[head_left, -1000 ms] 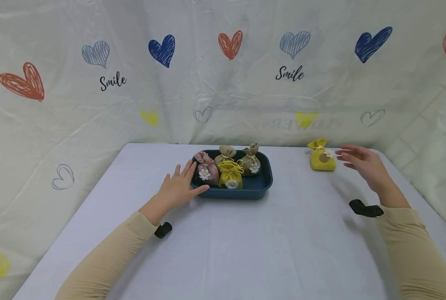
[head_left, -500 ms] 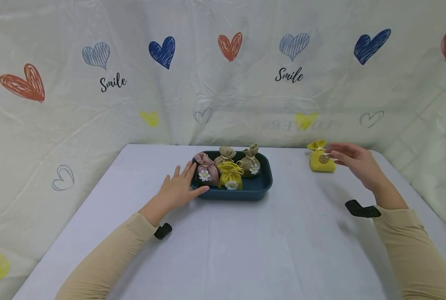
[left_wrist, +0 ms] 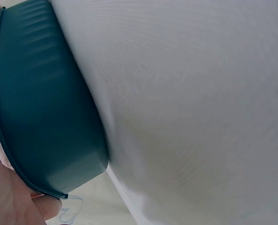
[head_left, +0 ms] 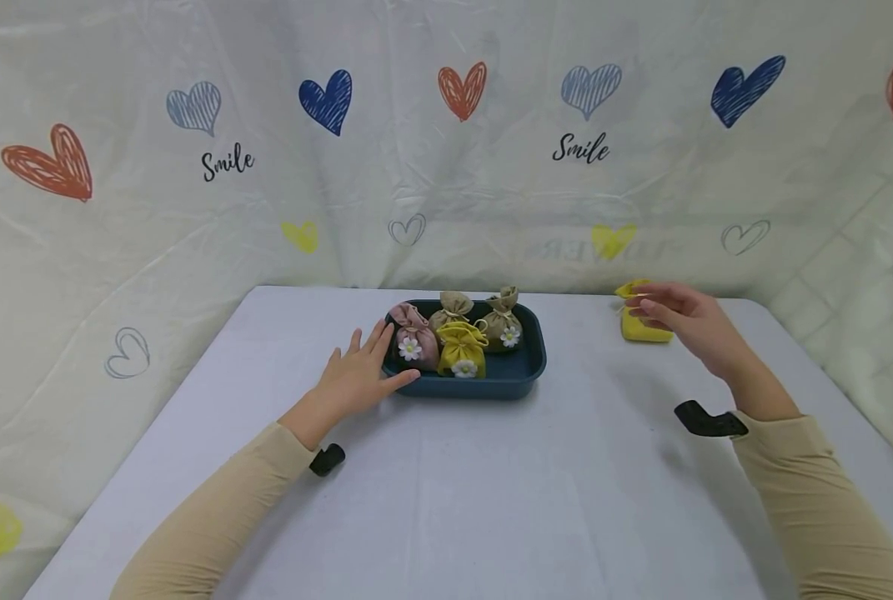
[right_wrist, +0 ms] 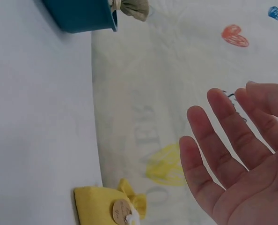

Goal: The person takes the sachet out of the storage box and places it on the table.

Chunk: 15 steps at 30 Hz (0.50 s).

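My left hand (head_left: pixel 352 383) rests with spread fingers on the left end of a dark teal tray (head_left: pixel 491 387). Inside the tray sit a pink drawstring pouch (head_left: pixel 419 354), a yellow pouch (head_left: pixel 461 346) with a white flower, and two beige pouches (head_left: pixel 454 308). In the left wrist view the tray's side wall (left_wrist: pixel 45 103) fills the left part, with fingers at its rim. Toward the back right, my right hand (head_left: pixel 689 325) hovers with relaxed fingers, holding nothing. Partly hidden behind it in the head view stands another yellow pouch (head_left: pixel 644 332); the right wrist view shows its round tag (right_wrist: pixel 121 211).
A white cloth (head_left: pixel 454 483) covers the table. Behind it hangs a pale curtain (head_left: pixel 491 192) printed with hearts and "Smile". A black wrist camera (head_left: pixel 709 419) is strapped below the right hand, another (head_left: pixel 328 460) below the left.
My right hand has moved left, from beside the lone yellow pouch to in front of it, covering more of the pouch. The left hand, the tray and the pouches have stayed where they were.
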### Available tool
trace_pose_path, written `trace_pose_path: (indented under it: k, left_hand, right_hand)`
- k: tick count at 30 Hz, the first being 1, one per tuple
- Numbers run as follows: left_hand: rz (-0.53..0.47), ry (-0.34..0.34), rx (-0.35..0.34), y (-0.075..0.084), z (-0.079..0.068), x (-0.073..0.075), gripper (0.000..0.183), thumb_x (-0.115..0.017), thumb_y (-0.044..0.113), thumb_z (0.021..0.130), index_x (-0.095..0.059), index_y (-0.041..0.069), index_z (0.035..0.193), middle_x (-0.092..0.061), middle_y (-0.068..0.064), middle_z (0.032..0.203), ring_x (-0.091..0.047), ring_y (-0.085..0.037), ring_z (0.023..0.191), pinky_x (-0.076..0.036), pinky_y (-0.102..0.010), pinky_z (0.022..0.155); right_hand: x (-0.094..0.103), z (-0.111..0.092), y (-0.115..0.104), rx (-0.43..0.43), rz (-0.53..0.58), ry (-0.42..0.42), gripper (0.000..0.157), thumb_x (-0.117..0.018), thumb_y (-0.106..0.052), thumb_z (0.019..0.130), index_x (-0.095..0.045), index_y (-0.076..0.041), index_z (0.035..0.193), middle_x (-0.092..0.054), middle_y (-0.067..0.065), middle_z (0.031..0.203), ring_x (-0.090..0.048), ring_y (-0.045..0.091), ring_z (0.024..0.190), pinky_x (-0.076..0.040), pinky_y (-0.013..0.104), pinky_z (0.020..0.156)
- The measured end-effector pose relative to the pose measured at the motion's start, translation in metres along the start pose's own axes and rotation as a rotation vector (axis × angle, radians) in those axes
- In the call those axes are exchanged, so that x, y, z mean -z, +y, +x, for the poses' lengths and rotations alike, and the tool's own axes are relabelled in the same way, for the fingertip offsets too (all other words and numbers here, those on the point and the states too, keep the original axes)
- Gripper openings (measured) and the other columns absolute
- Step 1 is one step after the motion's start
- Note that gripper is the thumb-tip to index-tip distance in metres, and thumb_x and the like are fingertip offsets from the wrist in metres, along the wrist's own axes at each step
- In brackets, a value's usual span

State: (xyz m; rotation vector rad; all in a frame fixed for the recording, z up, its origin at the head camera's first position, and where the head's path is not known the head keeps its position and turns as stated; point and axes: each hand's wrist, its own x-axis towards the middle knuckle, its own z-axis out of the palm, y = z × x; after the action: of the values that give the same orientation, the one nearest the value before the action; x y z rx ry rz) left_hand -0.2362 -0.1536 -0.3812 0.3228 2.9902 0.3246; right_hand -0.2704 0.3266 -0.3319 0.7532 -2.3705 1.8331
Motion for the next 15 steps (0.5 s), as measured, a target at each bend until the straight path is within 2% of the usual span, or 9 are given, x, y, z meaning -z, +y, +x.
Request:
trace_pose_path:
  k: [5, 10, 15]
  left_hand:
    - [-0.005, -0.003, 0.004, 0.000, 0.000, -0.001, 0.103, -0.043, 0.078, 0.095, -0.010, 0.012, 0.166, -0.003, -0.007, 0.172, -0.006, -0.044, 0.154, -0.015, -0.071, 0.115]
    - [-0.003, 0.004, 0.002, -0.001, 0.000, -0.001, 0.104, -0.043, 0.079, 0.094, -0.010, 0.012, 0.166, -0.004, -0.007, 0.172, -0.007, -0.044, 0.154, -0.016, -0.071, 0.115]
    - [0.006, 0.008, -0.003, -0.001, 0.000, -0.001, 0.104, -0.040, 0.080, 0.094, -0.011, 0.012, 0.166, -0.004, -0.007, 0.172, -0.008, -0.044, 0.154, -0.017, -0.072, 0.115]
  right_hand:
    - [-0.009, 0.001, 0.001, 0.002, 0.029, -0.022, 0.028, -0.055, -0.001, 0.105, -0.069, -0.013, 0.126, -0.073, -0.009, 0.116, -0.069, 0.005, 0.104, -0.054, 0.018, 0.086]
    - [-0.018, 0.003, -0.001, -0.027, -0.041, -0.020, 0.024, -0.056, -0.007, 0.107, -0.068, -0.017, 0.126, -0.072, -0.010, 0.116, -0.069, 0.003, 0.105, -0.054, 0.018, 0.087]
    - [-0.026, 0.005, -0.003, -0.046, -0.060, -0.023, 0.022, -0.056, -0.009, 0.107, -0.067, -0.016, 0.125, -0.071, -0.011, 0.116, -0.068, 0.002, 0.105, -0.054, 0.019, 0.088]
